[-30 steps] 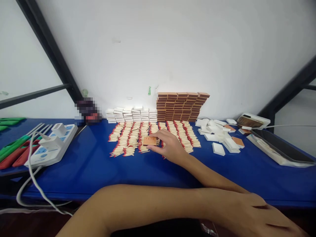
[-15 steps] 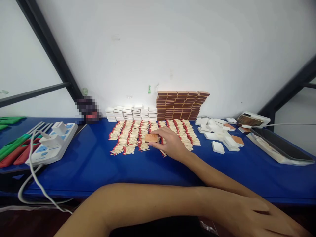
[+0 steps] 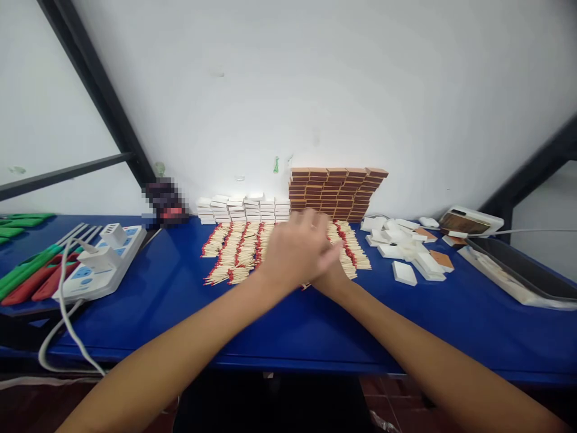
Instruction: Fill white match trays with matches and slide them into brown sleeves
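My left hand (image 3: pixel 293 252) lies across my right hand (image 3: pixel 333 278) above the rows of matches, its fingers curved forward and smeared by motion. Most of my right hand is covered, its fingers hidden; only the wrist side shows below the left thumb. No matchbox is visible between the hands from here. Red-tipped matches (image 3: pixel 234 252) lie in rows on the blue table (image 3: pixel 189 319), partly covered by both hands. Behind them stand a stack of brown-sided matchboxes (image 3: pixel 336 193) and lower stacks of white boxes (image 3: pixel 246 209).
Loose white trays (image 3: pixel 404 273) and orange sleeves lie in a heap at right, beside a phone (image 3: pixel 518 264) on a packet. At left are a white power strip (image 3: pixel 112 273) with cables and green and red-handled tools (image 3: pixel 27 270). A wall rises behind the table.
My left hand has swung from the lower right, over the right forearm, up to the matches and onto my right hand. The orange matchbox held in my right hand is now hidden.
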Action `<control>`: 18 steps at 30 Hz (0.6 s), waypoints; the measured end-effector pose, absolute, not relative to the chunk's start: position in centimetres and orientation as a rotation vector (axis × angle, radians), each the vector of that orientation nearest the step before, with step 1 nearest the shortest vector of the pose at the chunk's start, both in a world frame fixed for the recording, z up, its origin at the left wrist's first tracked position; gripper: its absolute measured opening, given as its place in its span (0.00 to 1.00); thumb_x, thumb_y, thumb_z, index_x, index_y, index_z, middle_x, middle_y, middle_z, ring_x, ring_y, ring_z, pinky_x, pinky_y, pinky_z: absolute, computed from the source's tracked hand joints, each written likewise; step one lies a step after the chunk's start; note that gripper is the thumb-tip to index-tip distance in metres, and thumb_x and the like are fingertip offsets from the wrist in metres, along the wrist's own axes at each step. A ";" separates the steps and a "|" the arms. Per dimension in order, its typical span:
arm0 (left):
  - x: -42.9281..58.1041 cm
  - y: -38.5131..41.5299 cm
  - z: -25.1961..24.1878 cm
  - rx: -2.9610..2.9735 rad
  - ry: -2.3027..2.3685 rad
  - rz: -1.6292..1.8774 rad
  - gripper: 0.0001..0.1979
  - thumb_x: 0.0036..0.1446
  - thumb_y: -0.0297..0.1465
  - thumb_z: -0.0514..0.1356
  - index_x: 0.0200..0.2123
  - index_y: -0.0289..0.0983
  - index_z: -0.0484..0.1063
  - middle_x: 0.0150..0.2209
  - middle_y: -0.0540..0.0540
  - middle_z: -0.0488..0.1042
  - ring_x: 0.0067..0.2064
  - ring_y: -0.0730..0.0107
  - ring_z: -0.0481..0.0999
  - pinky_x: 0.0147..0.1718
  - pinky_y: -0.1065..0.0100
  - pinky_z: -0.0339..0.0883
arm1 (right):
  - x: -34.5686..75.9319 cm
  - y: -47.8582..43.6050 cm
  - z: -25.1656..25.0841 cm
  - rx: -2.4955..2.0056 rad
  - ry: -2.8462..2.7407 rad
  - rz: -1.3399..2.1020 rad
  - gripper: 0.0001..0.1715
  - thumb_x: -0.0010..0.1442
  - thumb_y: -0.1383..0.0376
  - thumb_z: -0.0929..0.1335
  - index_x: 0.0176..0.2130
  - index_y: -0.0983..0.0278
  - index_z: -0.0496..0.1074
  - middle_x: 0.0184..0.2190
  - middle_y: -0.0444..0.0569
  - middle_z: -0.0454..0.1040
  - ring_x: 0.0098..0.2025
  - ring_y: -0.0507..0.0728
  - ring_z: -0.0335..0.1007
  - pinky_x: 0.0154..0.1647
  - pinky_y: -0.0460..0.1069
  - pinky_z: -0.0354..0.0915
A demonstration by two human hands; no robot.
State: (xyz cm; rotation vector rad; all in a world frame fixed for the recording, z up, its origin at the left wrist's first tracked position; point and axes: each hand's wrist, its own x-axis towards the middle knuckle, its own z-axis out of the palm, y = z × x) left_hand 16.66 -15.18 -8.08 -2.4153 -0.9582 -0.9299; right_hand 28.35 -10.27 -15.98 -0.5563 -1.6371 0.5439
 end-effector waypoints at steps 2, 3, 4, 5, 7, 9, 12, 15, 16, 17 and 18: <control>14.2 -14.3 -7.6 -2.181 -1.609 -0.702 0.28 0.69 0.50 0.50 0.53 0.32 0.74 0.42 0.34 0.79 0.41 0.48 0.80 0.35 0.57 0.70 | 28.3 -10.5 -16.1 -0.656 -1.649 0.449 0.20 0.67 0.55 0.71 0.54 0.64 0.76 0.46 0.54 0.80 0.50 0.63 0.77 0.50 0.58 0.78; 13.5 -14.2 -7.7 -2.176 -1.721 -0.587 0.29 0.70 0.51 0.49 0.53 0.33 0.74 0.40 0.36 0.80 0.41 0.49 0.80 0.37 0.58 0.71 | 28.3 -10.6 -16.3 -0.742 -1.692 0.355 0.24 0.64 0.57 0.73 0.57 0.64 0.74 0.49 0.56 0.79 0.50 0.65 0.77 0.53 0.61 0.76; 13.1 -14.2 -7.9 -2.178 -1.780 -0.523 0.29 0.70 0.51 0.47 0.53 0.34 0.73 0.39 0.38 0.80 0.41 0.50 0.81 0.38 0.59 0.71 | 28.3 -10.8 -16.4 -0.828 -1.739 0.261 0.29 0.62 0.60 0.74 0.60 0.63 0.70 0.50 0.57 0.78 0.50 0.66 0.76 0.54 0.63 0.74; 12.9 -14.3 -8.2 -2.208 -1.787 -0.482 0.28 0.70 0.50 0.48 0.52 0.34 0.73 0.40 0.38 0.81 0.42 0.50 0.82 0.39 0.59 0.71 | 28.3 -10.9 -16.5 -0.901 -1.782 0.183 0.31 0.62 0.62 0.73 0.62 0.61 0.67 0.49 0.57 0.78 0.49 0.66 0.76 0.53 0.64 0.74; 13.3 -14.6 -8.8 -2.275 -1.767 -0.444 0.24 0.68 0.47 0.51 0.52 0.34 0.72 0.40 0.39 0.81 0.42 0.50 0.82 0.39 0.59 0.72 | 28.2 -11.0 -16.6 -0.967 -1.828 0.115 0.32 0.63 0.66 0.70 0.64 0.59 0.62 0.46 0.56 0.77 0.47 0.66 0.77 0.51 0.63 0.74; 13.8 -14.7 -9.2 -2.309 -1.758 -0.415 0.20 0.66 0.42 0.54 0.52 0.34 0.72 0.40 0.38 0.82 0.41 0.49 0.83 0.38 0.59 0.72 | 28.2 -11.0 -16.7 -0.969 -1.839 0.105 0.34 0.61 0.69 0.68 0.65 0.58 0.61 0.45 0.54 0.77 0.47 0.65 0.76 0.50 0.62 0.74; 13.8 -14.2 -9.2 -2.288 -1.780 -0.413 0.18 0.66 0.39 0.54 0.49 0.34 0.74 0.38 0.38 0.82 0.41 0.49 0.83 0.38 0.59 0.72 | 28.2 -11.0 -16.5 -0.959 -1.858 0.105 0.39 0.57 0.71 0.70 0.65 0.58 0.60 0.46 0.54 0.77 0.47 0.64 0.76 0.52 0.62 0.74; 12.3 -13.1 -8.3 -2.259 -1.825 -0.396 0.18 0.66 0.42 0.54 0.43 0.34 0.76 0.37 0.37 0.81 0.42 0.49 0.83 0.40 0.59 0.72 | 28.3 -11.2 -16.4 -0.963 -1.910 0.116 0.39 0.60 0.67 0.73 0.66 0.59 0.59 0.47 0.54 0.77 0.49 0.65 0.75 0.54 0.63 0.72; 11.4 -12.6 -7.7 -2.246 -1.846 -0.376 0.19 0.66 0.43 0.54 0.42 0.35 0.77 0.36 0.37 0.81 0.42 0.49 0.82 0.39 0.59 0.72 | 28.3 -11.2 -16.4 -0.967 -1.925 0.119 0.38 0.61 0.64 0.73 0.66 0.59 0.59 0.47 0.54 0.77 0.49 0.66 0.75 0.55 0.63 0.72; 10.4 -12.1 -7.1 -2.203 -1.889 -0.357 0.19 0.66 0.42 0.53 0.41 0.34 0.78 0.36 0.37 0.81 0.41 0.49 0.82 0.39 0.58 0.72 | 28.2 -11.3 -16.4 -0.971 -1.935 0.124 0.37 0.63 0.61 0.74 0.66 0.59 0.60 0.46 0.54 0.77 0.50 0.66 0.75 0.55 0.64 0.72; 9.2 -11.5 -6.5 -2.165 -1.925 -0.345 0.21 0.65 0.43 0.53 0.40 0.34 0.78 0.37 0.36 0.81 0.40 0.49 0.81 0.38 0.58 0.72 | 28.2 -11.4 -16.4 -0.976 -1.938 0.132 0.37 0.64 0.59 0.74 0.66 0.58 0.60 0.46 0.54 0.78 0.50 0.66 0.75 0.56 0.64 0.71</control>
